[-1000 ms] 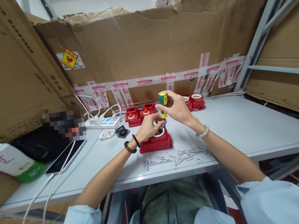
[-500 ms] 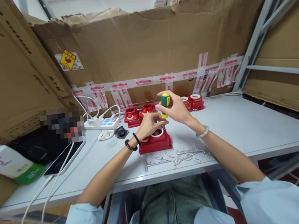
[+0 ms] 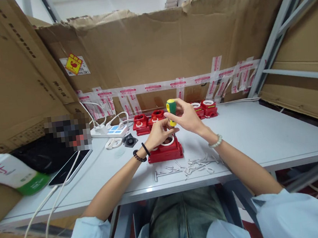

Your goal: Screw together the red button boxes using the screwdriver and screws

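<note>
My right hand [image 3: 187, 116] is closed on the green and yellow handle of a screwdriver [image 3: 171, 111], which stands nearly upright, tip down. My left hand [image 3: 160, 131] pinches at the screwdriver's shaft just below the handle; whether a screw is also between those fingers is hidden. Beneath both hands sits a red housing [image 3: 166, 155] with a white ring [image 3: 168, 140] round its opening. The tip meets the housing near its back right corner, partly covered by my fingers. Loose screws [image 3: 169, 168] and a T-shaped metal rod [image 3: 156, 176] lie in front of the housing.
More red housings [image 3: 141, 125] stand along the back, others [image 3: 209, 109] behind my right hand. To the left are a power strip [image 3: 110, 131], a black square part [image 3: 129, 140], a tablet [image 3: 70, 168] and a bottle [image 3: 12, 173]. White cord [image 3: 202, 165] lies among the screws.
The screwdriver handle has tilted and shifted slightly left, and my right hand's grip has turned round it. My left hand and the red housing stay in place.
</note>
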